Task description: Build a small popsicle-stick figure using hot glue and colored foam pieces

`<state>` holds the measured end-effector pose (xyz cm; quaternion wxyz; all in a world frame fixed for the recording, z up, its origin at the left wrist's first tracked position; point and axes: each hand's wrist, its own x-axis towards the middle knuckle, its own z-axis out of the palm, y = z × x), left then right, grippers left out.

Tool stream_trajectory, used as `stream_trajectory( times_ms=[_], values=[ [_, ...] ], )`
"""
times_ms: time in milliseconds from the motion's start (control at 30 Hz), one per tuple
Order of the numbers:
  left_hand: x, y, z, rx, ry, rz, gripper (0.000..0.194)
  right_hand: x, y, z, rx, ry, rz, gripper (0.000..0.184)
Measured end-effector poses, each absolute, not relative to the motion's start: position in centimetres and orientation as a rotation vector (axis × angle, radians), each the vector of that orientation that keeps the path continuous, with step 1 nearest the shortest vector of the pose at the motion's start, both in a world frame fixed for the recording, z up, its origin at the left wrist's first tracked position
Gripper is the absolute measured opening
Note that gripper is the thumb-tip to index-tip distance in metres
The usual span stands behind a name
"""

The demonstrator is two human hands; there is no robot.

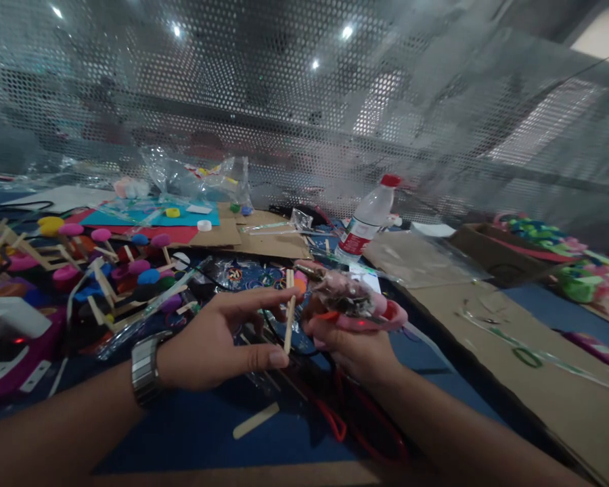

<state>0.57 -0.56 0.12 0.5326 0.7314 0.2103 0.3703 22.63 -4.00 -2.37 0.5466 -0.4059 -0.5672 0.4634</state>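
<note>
My left hand [218, 338], with a metal watch on its wrist, pinches a thin wooden stick [289, 314] upright between thumb and forefinger. My right hand [350, 341] grips a pink glue gun [358, 304] whose metal nozzle points left, close to the top of the stick. The gun's red cord [345, 423] loops down over the blue tabletop below my hands. A second wooden stick [256, 420] lies flat on the blue surface near my left forearm.
Stick frames with coloured bottle caps [106, 267] crowd the left. A plastic bottle with a red cap [368, 218] stands behind my hands. Cardboard sheets [512, 338] lie to the right, with a box of colourful items [538, 240]. A perforated metal screen [304, 101] walls the back.
</note>
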Motion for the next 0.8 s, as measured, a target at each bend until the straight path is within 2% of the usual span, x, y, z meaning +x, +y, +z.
stream_trajectory(
  times_ms=[133,300,433,633,800],
  values=[
    [0.8,-0.7,0.0,1.757,0.464,0.871,0.058,22.3,-3.9,-1.6,-0.917,-1.395,1.076,0.049],
    [0.8,-0.8,-0.6,1.741,0.470,0.879,0.057,22.2,-3.8,-1.2,-0.983,-1.511,0.953,0.039],
    [0.7,-0.9,-0.7,1.715,0.475,0.869,0.056,22.1,-3.9,-1.3,-1.032,-1.484,0.929,0.043],
    [0.8,-0.9,-0.2,1.687,0.472,0.824,0.061,22.2,-4.0,-2.5,-1.058,-1.297,1.027,0.039],
    [0.8,-0.7,-0.4,1.668,0.588,0.901,0.065,22.3,-4.2,-2.6,-1.034,-1.076,1.254,0.046]
  ],
)
